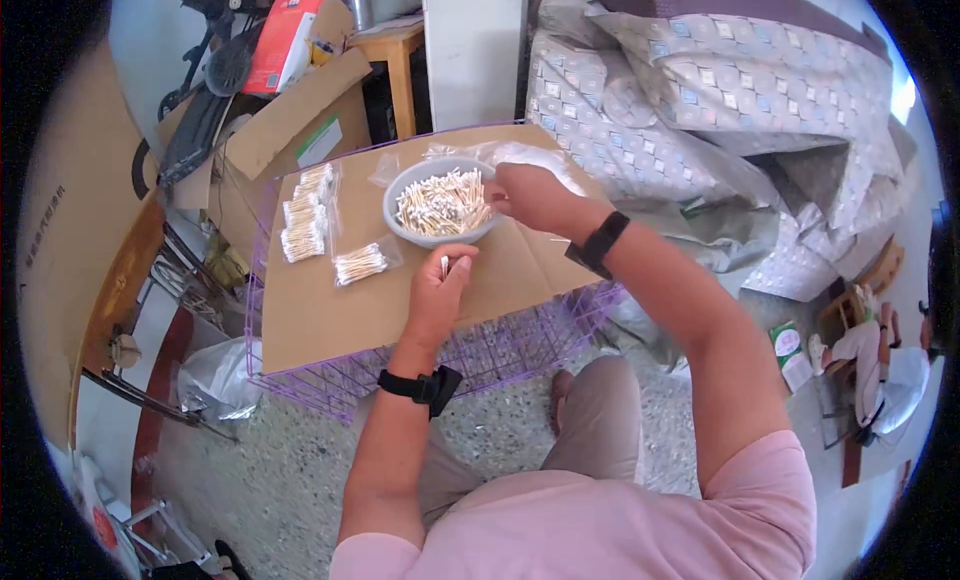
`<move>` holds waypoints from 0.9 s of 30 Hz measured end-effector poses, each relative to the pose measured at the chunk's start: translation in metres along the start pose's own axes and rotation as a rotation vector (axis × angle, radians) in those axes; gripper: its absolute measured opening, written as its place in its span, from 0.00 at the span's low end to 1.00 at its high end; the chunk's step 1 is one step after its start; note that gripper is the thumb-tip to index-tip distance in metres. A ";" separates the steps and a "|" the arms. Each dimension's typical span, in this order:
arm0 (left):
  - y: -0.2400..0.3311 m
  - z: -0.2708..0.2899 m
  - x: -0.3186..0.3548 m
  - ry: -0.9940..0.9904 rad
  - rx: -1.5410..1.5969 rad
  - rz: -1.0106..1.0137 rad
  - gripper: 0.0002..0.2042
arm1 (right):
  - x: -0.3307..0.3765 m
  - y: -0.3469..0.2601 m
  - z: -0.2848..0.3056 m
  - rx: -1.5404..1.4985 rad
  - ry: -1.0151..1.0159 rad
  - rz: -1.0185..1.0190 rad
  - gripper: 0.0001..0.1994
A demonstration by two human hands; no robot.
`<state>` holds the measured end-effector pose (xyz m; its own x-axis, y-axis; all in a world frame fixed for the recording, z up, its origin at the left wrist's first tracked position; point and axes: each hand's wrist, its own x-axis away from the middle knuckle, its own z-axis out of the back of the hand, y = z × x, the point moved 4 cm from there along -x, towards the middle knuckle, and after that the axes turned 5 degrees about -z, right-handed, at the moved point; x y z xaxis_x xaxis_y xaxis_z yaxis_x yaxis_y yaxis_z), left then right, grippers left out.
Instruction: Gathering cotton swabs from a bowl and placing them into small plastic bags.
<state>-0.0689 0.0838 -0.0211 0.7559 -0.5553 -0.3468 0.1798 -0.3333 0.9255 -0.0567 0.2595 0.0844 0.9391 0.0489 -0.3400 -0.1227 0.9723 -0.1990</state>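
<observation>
A grey bowl [391, 220] heaped with loose cotton swabs [442, 204] stands on a sheet of brown cardboard [320, 330]. Just in front of its near rim, my left hand [440, 292] is closed around a few cotton swabs, whose white tips show between thumb and fingers. My right hand [538, 196] reaches over the right side of the bowl with its fingertips pinched together; what they hold, if anything, is hidden. To the left lie several clear bags of swabs [306, 215] in a column, with another bagged bundle of swabs [361, 264] closer to the bowl.
Under the cardboard is a purple wire cage [480, 352]. Clear plastic bags [545, 160] lie behind my right hand. Patterned covers [700, 90] drape a bulky pile at the back right. An open carton [290, 120] stands back left. At the far right a person [880, 375] sits.
</observation>
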 end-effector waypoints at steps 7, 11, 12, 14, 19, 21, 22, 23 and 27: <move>-0.008 -0.011 -0.013 -0.013 0.008 -0.012 0.10 | 0.000 0.014 -0.009 0.027 0.091 0.023 0.08; 0.003 -0.010 -0.007 0.043 0.001 0.092 0.11 | 0.010 0.010 -0.031 -0.125 0.161 0.119 0.08; 0.003 -0.001 -0.002 0.107 0.047 0.098 0.11 | 0.017 -0.004 -0.039 -0.262 0.113 0.069 0.08; 0.009 0.006 0.002 0.171 0.052 0.033 0.11 | 0.035 -0.024 -0.042 -0.350 0.126 0.182 0.09; 0.002 -0.004 -0.004 0.158 0.065 0.024 0.11 | 0.066 -0.013 -0.067 -0.535 0.148 0.142 0.07; 0.003 -0.007 -0.005 0.194 0.035 -0.043 0.10 | 0.070 -0.017 -0.074 -0.515 0.209 0.128 0.07; 0.001 -0.007 -0.003 0.176 0.035 -0.039 0.10 | 0.071 -0.018 -0.078 -0.500 0.252 0.130 0.07; 0.001 -0.005 -0.002 0.171 0.023 -0.035 0.10 | 0.071 -0.020 -0.079 -0.497 0.260 0.117 0.07; 0.007 -0.015 -0.003 0.157 -0.080 -0.016 0.09 | 0.074 -0.016 -0.078 -0.534 0.338 0.077 0.07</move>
<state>-0.0601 0.0950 -0.0117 0.8402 -0.4226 -0.3398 0.2376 -0.2764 0.9312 -0.0096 0.2294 -0.0090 0.7788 -0.0455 -0.6256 -0.4108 0.7167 -0.5635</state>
